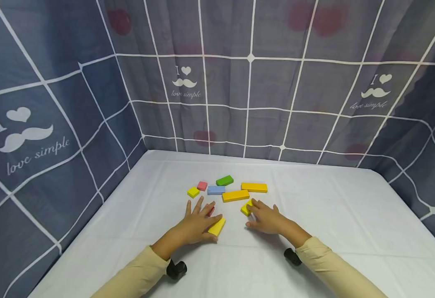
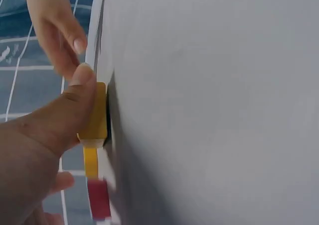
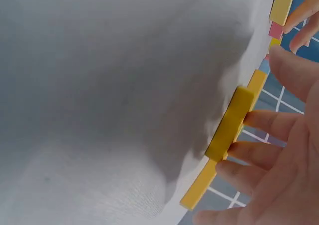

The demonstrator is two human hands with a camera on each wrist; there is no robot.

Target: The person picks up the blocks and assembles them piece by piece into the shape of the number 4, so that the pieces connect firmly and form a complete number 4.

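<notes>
Nearest, reaching in over the near side of the white tabletop (image 1: 333,207), two beige sleeves (image 1: 131,273), with a black device (image 1: 176,270) at each wrist. Left hand (image 1: 192,227) splayed, pinching a yellow block (image 1: 217,227) between thumb and index finger, near a partly covered red block (image 2: 99,199). Right hand (image 1: 267,219) spread, fingertips touching another yellow block (image 1: 245,208), thumb apart. Beyond, towards the far edge and closer to its left corner: green block (image 1: 224,180), blue block (image 1: 216,190), pink block (image 1: 202,186), small yellow block (image 1: 193,191), two long orange-yellow blocks (image 1: 235,196).

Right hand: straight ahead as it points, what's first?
The right hand first meets the yellow block at its fingertips, apparently touching it; beyond, probably the nearer orange block, depth unclear.
</notes>
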